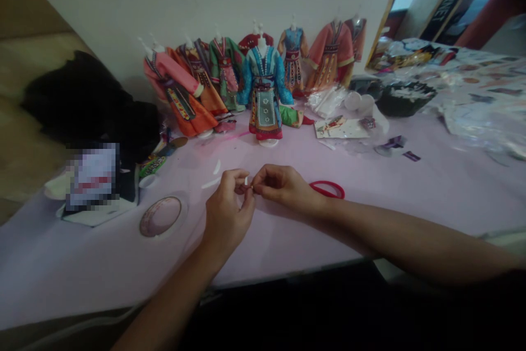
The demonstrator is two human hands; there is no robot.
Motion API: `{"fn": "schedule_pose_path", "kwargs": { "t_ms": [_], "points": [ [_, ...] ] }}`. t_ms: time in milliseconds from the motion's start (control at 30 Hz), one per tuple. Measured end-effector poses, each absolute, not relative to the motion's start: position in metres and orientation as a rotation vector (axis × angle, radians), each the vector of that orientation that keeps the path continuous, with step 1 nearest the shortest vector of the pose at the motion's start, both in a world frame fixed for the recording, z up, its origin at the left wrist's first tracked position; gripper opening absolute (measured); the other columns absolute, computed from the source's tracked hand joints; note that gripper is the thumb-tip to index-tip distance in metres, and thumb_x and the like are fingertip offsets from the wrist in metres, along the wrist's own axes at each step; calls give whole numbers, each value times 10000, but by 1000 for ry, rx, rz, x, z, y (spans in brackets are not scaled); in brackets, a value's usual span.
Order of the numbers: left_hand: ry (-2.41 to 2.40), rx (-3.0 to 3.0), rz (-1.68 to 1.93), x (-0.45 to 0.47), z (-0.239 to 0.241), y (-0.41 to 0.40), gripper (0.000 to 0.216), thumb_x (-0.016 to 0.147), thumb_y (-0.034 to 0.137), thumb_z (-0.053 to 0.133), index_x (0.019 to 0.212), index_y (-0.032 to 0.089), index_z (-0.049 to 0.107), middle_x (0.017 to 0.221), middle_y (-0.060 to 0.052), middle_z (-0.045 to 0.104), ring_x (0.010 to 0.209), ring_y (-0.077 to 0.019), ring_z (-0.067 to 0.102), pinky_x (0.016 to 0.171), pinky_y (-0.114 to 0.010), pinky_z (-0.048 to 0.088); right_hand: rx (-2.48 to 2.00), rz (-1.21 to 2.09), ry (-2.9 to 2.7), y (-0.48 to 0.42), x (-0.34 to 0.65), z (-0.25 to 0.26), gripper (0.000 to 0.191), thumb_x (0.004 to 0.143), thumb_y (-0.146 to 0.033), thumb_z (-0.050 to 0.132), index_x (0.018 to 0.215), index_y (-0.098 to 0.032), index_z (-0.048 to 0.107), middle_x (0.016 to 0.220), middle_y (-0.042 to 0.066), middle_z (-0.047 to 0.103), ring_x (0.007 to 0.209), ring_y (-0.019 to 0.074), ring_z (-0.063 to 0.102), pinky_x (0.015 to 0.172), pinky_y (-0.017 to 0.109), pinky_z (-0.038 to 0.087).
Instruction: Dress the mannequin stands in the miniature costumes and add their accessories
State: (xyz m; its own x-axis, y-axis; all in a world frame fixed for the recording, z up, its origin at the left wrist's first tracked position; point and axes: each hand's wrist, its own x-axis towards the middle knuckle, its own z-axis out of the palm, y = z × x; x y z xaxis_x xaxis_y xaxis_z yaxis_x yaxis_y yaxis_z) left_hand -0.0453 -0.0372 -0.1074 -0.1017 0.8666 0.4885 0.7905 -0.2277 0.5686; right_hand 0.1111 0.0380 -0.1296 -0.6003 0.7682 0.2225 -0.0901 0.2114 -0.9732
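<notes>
My left hand (230, 208) is closed in a pinch above the table, its thumb and fingertips meeting those of my right hand (281, 185). Between the fingertips is a tiny dark reddish thing, too small to name. My right thumb and forefinger pinch at the same spot. Just beyond my hands stands a headless doll in a blue robe (261, 82) with a grey, beaded front panel. A red ring-shaped band (339, 189) lies behind my right wrist. Thin white strips (217, 167) rest on the table near my left fingers.
Several more robed dolls (184, 93) line the wall. To the left lie a tape roll (143, 224), a pixelated object (92, 178) and a black bag (82, 93). At right are a printed card (341, 127), a dark bowl (405, 102) and clear plastic wrapping (472, 126).
</notes>
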Motion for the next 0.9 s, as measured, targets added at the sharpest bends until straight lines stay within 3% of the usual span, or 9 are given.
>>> {"fn": "schedule_pose_path", "kwargs": {
  "t_ms": [900],
  "points": [
    [1899, 2313, 1233, -43, -111, -39, 268, 872, 85, 598, 1090, 225, 531, 938, -7, 714, 824, -174, 736, 698, -271, 554, -634, 1460, -1701, 37, 109, -132, 73, 806, -212, 682, 846, -166, 643, 784, -2, 649, 713, 117, 587, 697, 275, 478]
  ]
}}
